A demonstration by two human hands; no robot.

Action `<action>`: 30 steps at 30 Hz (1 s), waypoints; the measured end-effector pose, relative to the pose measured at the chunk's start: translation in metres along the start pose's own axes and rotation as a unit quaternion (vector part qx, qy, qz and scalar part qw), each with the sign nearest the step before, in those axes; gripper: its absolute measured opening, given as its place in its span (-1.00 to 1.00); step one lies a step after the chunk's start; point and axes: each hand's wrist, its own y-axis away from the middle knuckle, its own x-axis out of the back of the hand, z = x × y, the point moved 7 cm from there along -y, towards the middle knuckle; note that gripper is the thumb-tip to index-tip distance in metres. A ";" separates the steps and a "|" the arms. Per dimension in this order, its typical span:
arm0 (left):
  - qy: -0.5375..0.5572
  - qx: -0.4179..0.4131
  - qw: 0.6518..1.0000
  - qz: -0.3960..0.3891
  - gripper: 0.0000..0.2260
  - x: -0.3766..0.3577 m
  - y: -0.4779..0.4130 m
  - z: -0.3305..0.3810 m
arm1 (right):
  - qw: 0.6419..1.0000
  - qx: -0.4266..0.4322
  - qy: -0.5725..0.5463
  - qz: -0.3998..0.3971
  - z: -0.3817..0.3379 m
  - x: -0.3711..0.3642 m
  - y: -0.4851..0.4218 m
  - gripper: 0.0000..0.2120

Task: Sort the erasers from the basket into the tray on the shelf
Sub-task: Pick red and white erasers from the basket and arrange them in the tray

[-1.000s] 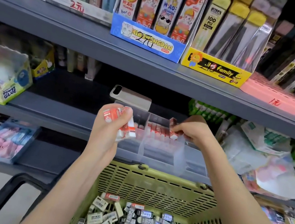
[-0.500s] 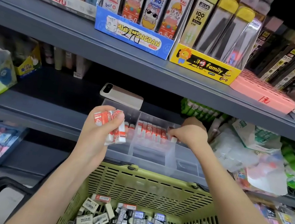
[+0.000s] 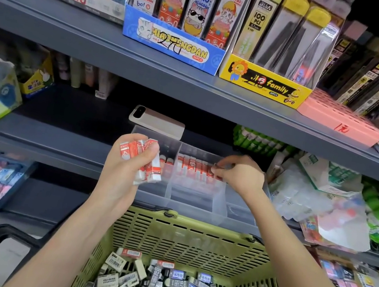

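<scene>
Upper shelf [image 3: 147, 61] overhangs the tray [image 3: 186, 200]; a phone [image 3: 157, 121] sits behind it.

The tray [image 3: 195, 202]: clear, smooth plastic, faintly glossy. Inside the tray, red erasers [image 3: 193, 166]: glossy printed sleeves. Below the tray, basket [image 3: 182, 240]: matt green perforated plastic. Under the tray, shelf [image 3: 57, 146]: matt grey painted metal. Behind the tray, phone [image 3: 159, 123]: smooth satin casing.

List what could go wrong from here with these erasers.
1. The left hand grips a fanned bundle of erasers; one might slip into the basket and mix back in.
2. The right hand works at the end of the upright row in the tray; a nudge could topple it.
3. The phone at the tray's back rim might get knocked.
</scene>
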 end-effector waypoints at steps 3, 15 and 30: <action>-0.005 -0.002 1.000 0.001 -0.60 0.000 0.000 0.000 | 0.999 0.017 0.035 0.007 0.002 0.000 0.002 -0.78; -0.022 -0.007 1.000 -0.011 -0.62 -0.002 0.002 0.001 | 0.994 -0.029 0.099 -0.030 -0.004 -0.005 0.002 -0.78; -0.019 0.011 0.999 -0.044 -0.68 -0.008 0.001 0.000 | 0.776 0.142 -0.583 -0.192 -0.104 0.002 0.065 -0.91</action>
